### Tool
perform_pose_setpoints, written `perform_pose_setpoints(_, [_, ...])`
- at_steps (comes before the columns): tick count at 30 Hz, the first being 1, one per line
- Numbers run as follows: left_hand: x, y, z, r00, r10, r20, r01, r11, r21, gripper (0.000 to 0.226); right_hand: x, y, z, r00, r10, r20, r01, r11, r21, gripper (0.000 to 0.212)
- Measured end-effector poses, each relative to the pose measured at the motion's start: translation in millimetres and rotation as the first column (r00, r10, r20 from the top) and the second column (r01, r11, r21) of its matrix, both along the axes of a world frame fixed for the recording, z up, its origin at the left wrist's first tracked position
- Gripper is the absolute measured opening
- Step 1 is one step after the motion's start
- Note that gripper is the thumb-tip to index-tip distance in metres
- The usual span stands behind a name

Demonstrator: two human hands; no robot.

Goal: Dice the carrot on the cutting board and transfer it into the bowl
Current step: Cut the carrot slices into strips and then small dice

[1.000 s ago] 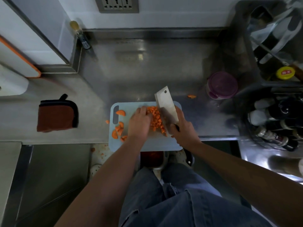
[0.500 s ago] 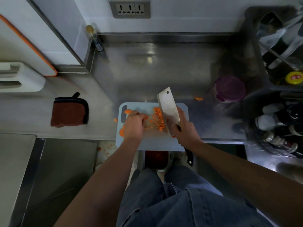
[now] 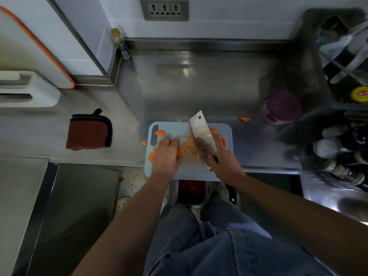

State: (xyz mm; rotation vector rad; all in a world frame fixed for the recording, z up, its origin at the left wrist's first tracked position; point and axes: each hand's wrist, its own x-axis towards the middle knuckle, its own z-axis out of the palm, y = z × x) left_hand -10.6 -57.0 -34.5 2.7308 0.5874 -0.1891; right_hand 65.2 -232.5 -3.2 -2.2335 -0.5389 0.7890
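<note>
The cutting board (image 3: pixel 191 169) is pale blue smooth plastic, a rounded rectangle with a slot handle at left, lying at the near edge of the brushed steel counter (image 3: pixel 199 86). The carrot (image 3: pixel 181 151) lies on it: orange half-moon slices at left, small dice at centre and right. The left hand (image 3: pixel 165 154) has curled fingers clamping slices down. The right hand (image 3: pixel 223 160) is clenched around the dark handle of the cleaver (image 3: pixel 201 134), a broad rectangular blade tilted over the dice. The metal bowl (image 3: pixel 208 194) sits below the board's near edge, holding dark orange-red contents. The purple-lidded tub (image 3: pixel 282 107) stands at far right, contents hidden
</note>
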Motion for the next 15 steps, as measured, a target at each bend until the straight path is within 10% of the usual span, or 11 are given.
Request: perform_pose_setpoints(15, [-4.9,-5.5,-4.2,0.998,0.047,-0.036,-0.045,0.998,0.052,0.019,-8.3,5.1,-1.2,0.988,0.134,0.074,-0.132,0.991,-0.019,0.067])
